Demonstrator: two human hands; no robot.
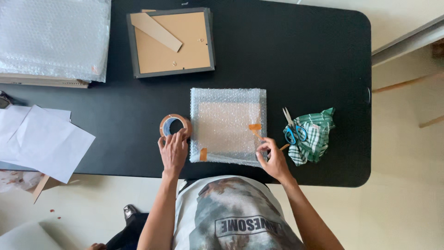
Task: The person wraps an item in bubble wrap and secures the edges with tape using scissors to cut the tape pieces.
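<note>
1. Left hand (173,153): fingers curled over the near rim of a roll of brown packing tape (175,126), gripping it. The roll lies flat on the desk (300,55), just beside the left edge of the wrapped parcel.
2. Right hand (273,159): thumb and forefinger pinched together at the parcel's near right corner, at about 4 o'clock of it, touching the wrap. A thin brown strip shows at the fingertips – whether it is held cannot be told.
3. Bubble-wrapped parcel (226,125): square, flat, lying at the near middle of the desk between the two hands. Two short tabs of brown tape are stuck on it – one at its 7 o'clock (203,154), one at its 3 o'clock (255,127).
4. Scissors (292,127): blue handles, blades closed and pointing to 12 o'clock, resting on a crumpled green checked cloth (314,134) at 3 o'clock of the parcel, near the right hand.
5. Picture frame (171,41): grey, face down, brown backing board upward with a cardboard stand strip laid across it; at 11 o'clock of the parcel, well apart from it.
6. Stack of bubble wrap sheets (53,37): at the desk's far left corner, at 10 o'clock of the parcel, lying on flat boards.
7. White paper sheets (41,139): loose, overlapping, at 9 o'clock of the tape roll, overhanging the desk's left near edge.
</note>
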